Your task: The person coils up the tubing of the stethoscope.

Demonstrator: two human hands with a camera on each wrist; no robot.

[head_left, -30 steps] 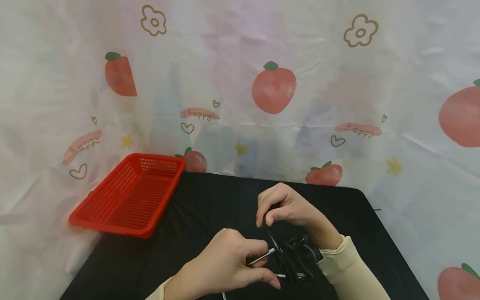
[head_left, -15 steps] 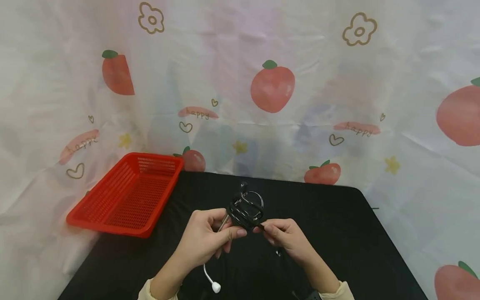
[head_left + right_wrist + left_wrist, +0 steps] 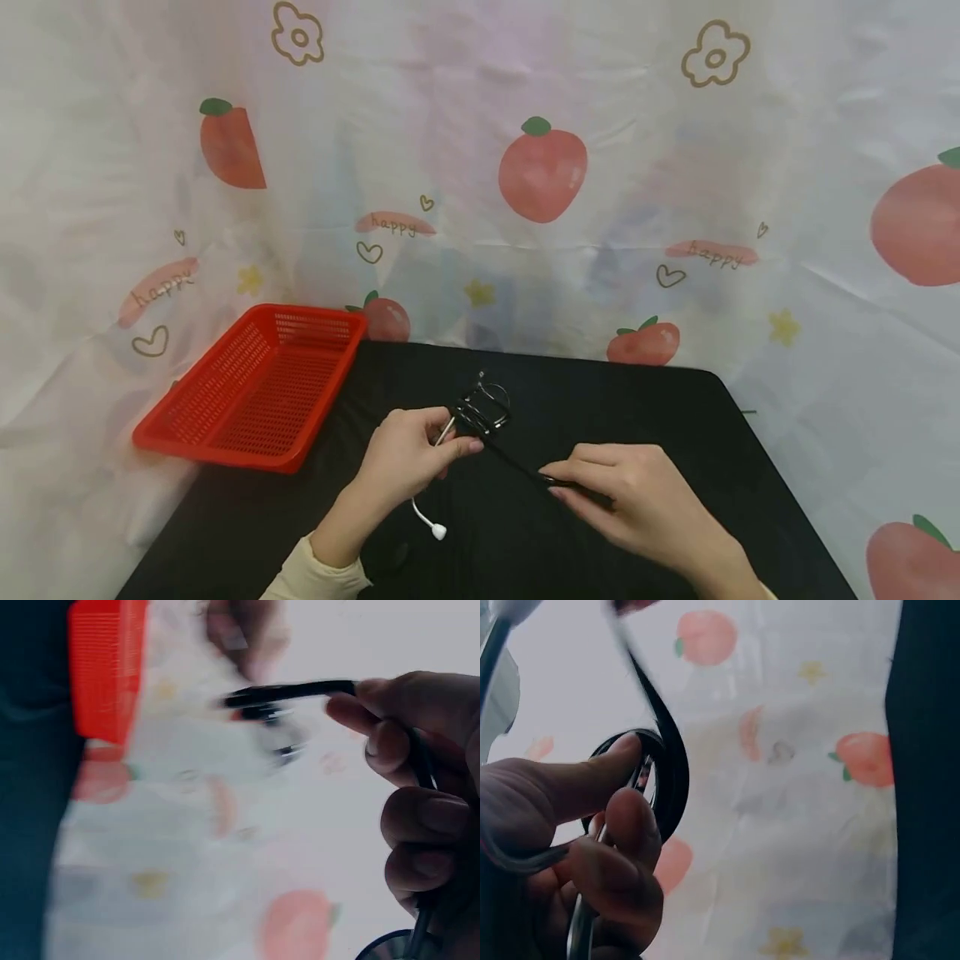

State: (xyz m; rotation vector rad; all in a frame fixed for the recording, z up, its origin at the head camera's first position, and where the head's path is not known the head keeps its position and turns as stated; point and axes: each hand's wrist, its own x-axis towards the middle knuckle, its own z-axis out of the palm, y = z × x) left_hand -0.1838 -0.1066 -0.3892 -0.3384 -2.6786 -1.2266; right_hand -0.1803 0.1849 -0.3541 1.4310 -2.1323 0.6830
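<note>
My left hand (image 3: pixel 408 450), near the middle of the head view, pinches a stethoscope (image 3: pixel 471 417) between thumb and fingers. Black tubing (image 3: pixel 676 769) is wound in loops around its metal ear tubes (image 3: pixel 581 922). A white eartip (image 3: pixel 438 532) hangs below the left hand. Off to the right, my right hand (image 3: pixel 637 496) grips the tubing's free length, which runs taut from the coil. In the right wrist view that tubing (image 3: pixel 300 691) passes through the curled fingers, and a round chestpiece (image 3: pixel 394 946) shows beneath them. Part of the coil is hidden by the left fingers.
A red plastic basket (image 3: pixel 300 433) stands at the left on the black-covered table (image 3: pixel 600 400). Behind the table hangs a pale curtain (image 3: pixel 450 100) printed with fruit and flowers.
The left hand has turned and lifted the coil away from the front edge. The right hand came down from above the coil, then moved right, drawing the tubing out straight.
</note>
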